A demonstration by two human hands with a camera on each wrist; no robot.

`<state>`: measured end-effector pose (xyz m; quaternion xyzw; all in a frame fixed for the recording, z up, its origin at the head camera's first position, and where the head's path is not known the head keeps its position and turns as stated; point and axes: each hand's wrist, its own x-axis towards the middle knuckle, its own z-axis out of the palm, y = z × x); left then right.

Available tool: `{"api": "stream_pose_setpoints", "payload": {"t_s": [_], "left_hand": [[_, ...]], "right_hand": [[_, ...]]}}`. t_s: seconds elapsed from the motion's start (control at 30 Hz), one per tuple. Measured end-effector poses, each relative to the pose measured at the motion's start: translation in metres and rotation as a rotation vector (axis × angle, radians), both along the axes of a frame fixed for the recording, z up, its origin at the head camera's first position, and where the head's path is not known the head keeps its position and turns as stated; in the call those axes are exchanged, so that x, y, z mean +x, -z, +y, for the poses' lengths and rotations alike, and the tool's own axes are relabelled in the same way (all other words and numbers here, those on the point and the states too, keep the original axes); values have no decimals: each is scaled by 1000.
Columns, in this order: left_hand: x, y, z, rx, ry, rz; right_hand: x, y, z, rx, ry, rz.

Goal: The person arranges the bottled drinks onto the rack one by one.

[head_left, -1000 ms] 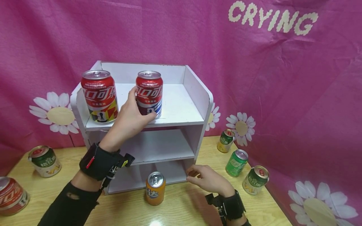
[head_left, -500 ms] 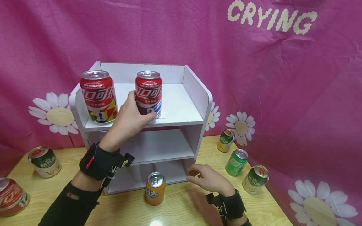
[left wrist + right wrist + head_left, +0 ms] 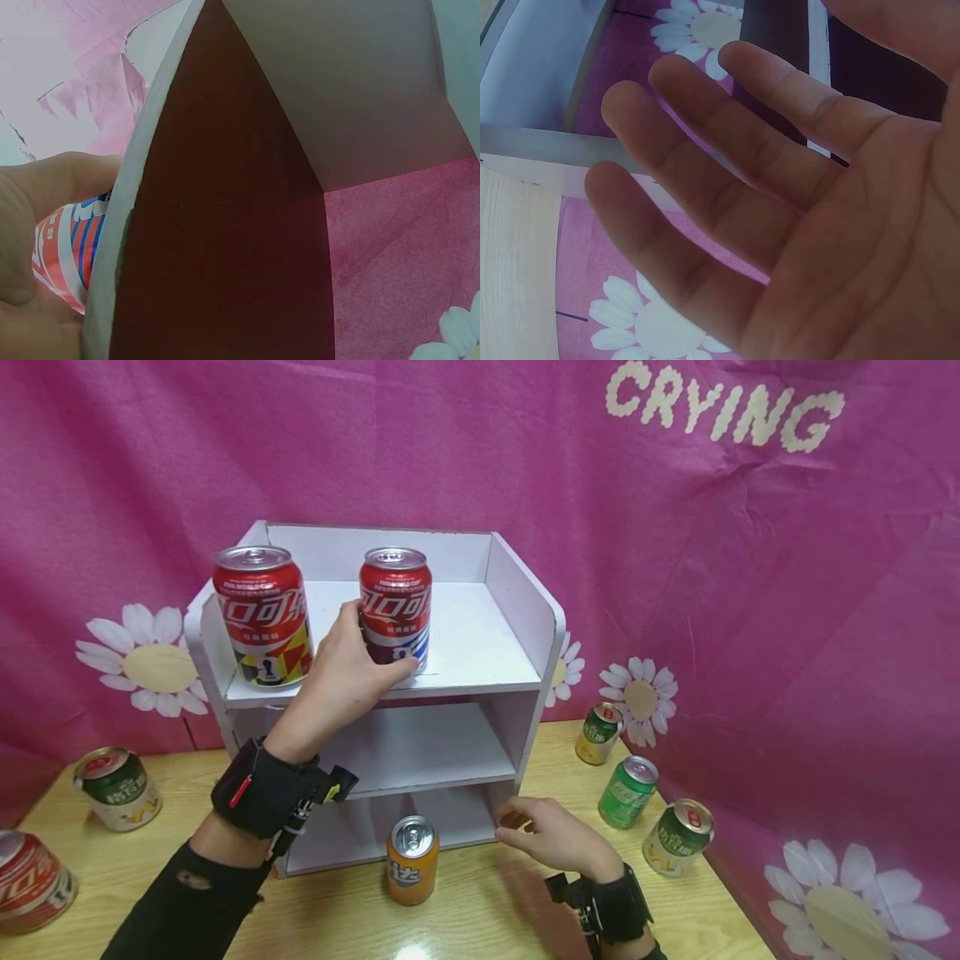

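On the top tier of a white shelf (image 3: 465, 618), my left hand (image 3: 348, 672) grips a red cola can (image 3: 396, 602) near the front edge, thumb across its lower front. The can stands upright. In the left wrist view the same cola can (image 3: 71, 240) shows partly, behind the hand and the board's edge. Left of it stands another red can (image 3: 262, 614) with a yellow and black pattern. My right hand (image 3: 551, 835) hovers by the shelf's lower right corner, holding nothing. Its fingers (image 3: 697, 180) are relaxed and slightly bent in the right wrist view.
An orange soda can (image 3: 412, 860) stands before the bottom tier. At right on the wooden table (image 3: 480, 910) are a green can (image 3: 628, 792) and two green-and-cream cans (image 3: 678, 837). Another such can (image 3: 120, 789) and a red can (image 3: 33, 881) stand at left. A pink curtain (image 3: 480, 443) hangs behind.
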<state>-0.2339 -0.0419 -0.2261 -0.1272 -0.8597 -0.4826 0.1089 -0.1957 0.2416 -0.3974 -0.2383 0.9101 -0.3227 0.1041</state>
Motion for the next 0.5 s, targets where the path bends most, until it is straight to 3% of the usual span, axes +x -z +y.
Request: {"api": "stream_pose_setpoints", "payload": {"t_s": [0.5], "left_hand": [[1,-2,-1,-6,22,-39]], "right_hand": [[-1,1,0,-2,3,-4]]}}
